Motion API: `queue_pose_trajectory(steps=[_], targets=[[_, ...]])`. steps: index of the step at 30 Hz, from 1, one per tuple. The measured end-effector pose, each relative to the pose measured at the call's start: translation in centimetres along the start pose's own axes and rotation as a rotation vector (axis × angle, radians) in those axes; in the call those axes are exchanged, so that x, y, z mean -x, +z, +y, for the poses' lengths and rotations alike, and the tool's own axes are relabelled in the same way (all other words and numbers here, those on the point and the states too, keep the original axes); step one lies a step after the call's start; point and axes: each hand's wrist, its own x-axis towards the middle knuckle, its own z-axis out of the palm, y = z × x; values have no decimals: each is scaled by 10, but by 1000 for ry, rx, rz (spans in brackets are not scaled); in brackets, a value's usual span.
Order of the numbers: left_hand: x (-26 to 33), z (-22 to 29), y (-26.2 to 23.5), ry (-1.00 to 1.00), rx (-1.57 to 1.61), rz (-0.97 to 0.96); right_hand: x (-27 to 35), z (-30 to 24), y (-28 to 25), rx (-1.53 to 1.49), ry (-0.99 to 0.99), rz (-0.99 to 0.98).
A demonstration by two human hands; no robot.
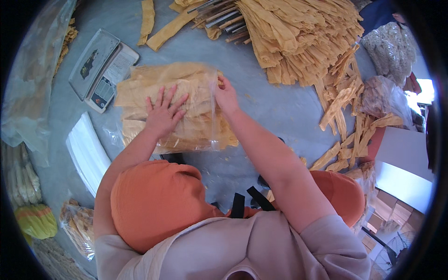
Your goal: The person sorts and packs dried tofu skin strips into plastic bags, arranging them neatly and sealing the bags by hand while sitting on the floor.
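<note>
At the frame's left, a white stack [87, 151] was laid and, at upper left, a scale [102, 70]. Above and left of centre, a clear bag [199, 105] of yellow sheets [149, 77] was overlaid by the left hand [164, 113], fingers spread; its right edge was pinched by the fingers of the right hand [226, 96]. Yellow strips [298, 42] were heaped at the upper right.

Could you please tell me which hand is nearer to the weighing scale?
Left. The left hand lies spread on the clear bag, right of the weighing scale and nearer the body; the right hand is farther off, at the bag's right edge.
</note>
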Motion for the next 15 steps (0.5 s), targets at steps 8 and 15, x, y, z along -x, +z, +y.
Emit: queue_pose_trajectory(steps=[8,15], targets=[[10,11,12,-15,-46,-20,5,-78,-156,770,-51,-581],[-25,-36,-43,344,122,-311,72,-184,-395,1393,-188,-65]])
